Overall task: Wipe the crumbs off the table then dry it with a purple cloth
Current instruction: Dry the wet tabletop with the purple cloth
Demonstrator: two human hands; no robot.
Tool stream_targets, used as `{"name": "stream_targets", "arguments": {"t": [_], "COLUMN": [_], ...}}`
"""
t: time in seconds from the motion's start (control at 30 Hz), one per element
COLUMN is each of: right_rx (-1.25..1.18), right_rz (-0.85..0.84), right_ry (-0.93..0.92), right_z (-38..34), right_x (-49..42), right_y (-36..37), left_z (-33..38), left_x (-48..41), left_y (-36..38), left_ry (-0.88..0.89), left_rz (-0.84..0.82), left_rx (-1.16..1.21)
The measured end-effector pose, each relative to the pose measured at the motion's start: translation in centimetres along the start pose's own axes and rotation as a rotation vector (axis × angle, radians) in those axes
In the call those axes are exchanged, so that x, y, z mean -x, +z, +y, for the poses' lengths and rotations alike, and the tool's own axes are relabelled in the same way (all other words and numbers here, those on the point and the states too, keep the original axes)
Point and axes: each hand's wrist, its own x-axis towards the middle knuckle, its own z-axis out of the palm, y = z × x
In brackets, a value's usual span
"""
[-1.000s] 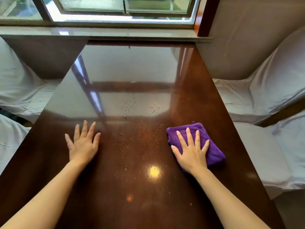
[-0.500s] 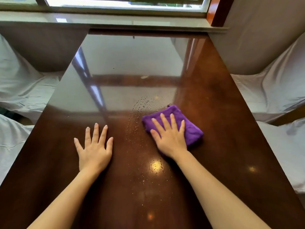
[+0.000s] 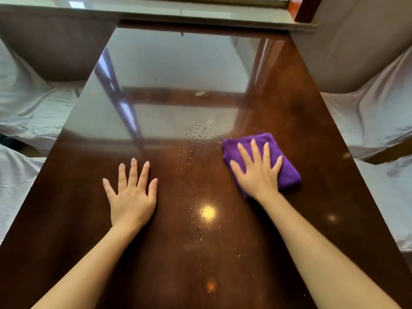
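A folded purple cloth (image 3: pixel 287 166) lies on the glossy dark brown table (image 3: pixel 289 103), right of centre. My right hand (image 3: pixel 256 168) presses flat on it with fingers spread, covering most of its near half. My left hand (image 3: pixel 131 195) rests palm down on the bare table, fingers apart, holding nothing. Between the hands, small crumbs (image 3: pixel 200 233) are scattered over the wood, and a patch of water droplets (image 3: pixel 200 132) sits just left of the cloth's far corner.
Chairs draped in white covers stand along the left side (image 3: pixel 26 103) and the right side (image 3: pixel 374 112) of the table. A stone window sill (image 3: pixel 178 14) runs along the table's far end. Ceiling lights glare off the tabletop.
My right hand first slid the cloth left towards the table's middle, then back to the right. My left hand stayed flat in place. The camera has tilted downward.
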Motion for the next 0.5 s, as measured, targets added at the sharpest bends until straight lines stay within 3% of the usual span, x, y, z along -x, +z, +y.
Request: {"name": "stream_targets", "arguments": {"t": [0.27, 0.5], "right_rx": [0.003, -0.010], "right_rz": [-0.006, -0.024], "right_ry": [0.066, -0.032], "right_z": [-1.8, -6.1], "right_x": [-10.8, -14.5], "right_y": [-0.6, -0.3], "left_z": [0.0, 0.2], "left_x": [0.0, 0.0], "left_y": [0.0, -0.1], "left_ry": [0.005, 0.014], "left_rz": [0.015, 0.034], "left_rx": [-0.014, -0.012]}}
